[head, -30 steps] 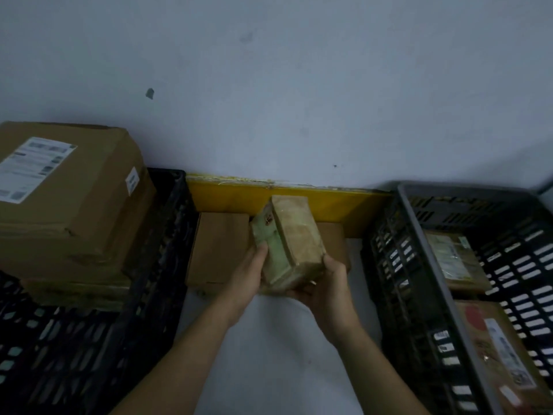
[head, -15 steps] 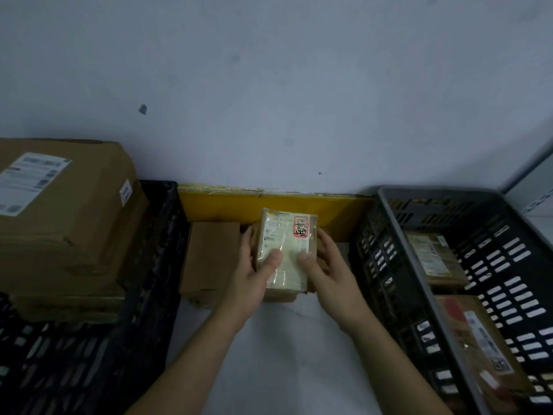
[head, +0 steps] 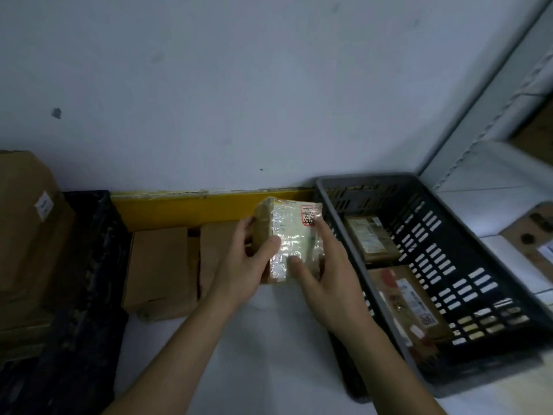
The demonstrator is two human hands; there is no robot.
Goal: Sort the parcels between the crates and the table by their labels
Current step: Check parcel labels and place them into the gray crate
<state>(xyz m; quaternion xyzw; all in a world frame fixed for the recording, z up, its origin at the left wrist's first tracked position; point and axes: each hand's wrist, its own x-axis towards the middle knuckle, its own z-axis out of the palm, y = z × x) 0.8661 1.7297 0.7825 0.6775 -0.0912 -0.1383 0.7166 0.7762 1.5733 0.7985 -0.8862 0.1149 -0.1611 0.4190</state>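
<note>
**Taped cardboard parcel held in both hands over the table**

Cardboard, brown and wrapped in glossy clear tape: that is the parcel [head: 291,241] you hold above the white table [head: 269,339], just left of the right crate's [head: 449,369] near wall. It is a small rectangular block, label face turned toward you. The label is pale, with rows of fine print too blurred to read under the tape glare. A red-bordered stamp sits at its upper right corner; the characters inside cannot be made out.

Your left hand [head: 242,265] grips the parcel's left edge, thumb pressed on the label face, fingers curled behind. Your right hand [head: 326,274] grips the right edge, thumb on the lower face, index finger laid along the side.

Right crate: dark grey plastic, slotted walls, tilted in view. Inside lie two brown parcels, one at the far end [head: 371,238] with a pale label, one nearer [head: 407,307] with a red round sticker and a white barcode label; text unreadable.

Left crate [head: 89,265]: black plastic, lattice wall. A large plain cardboard box [head: 27,229] sits on it, with a small white sticker on its side.

Between the crates, two plain brown boxes [head: 161,265] stand against a yellow strip [head: 185,208] at the base of the white wall [head: 239,85]. Their surfaces are matt, with no labels showing.
</note>
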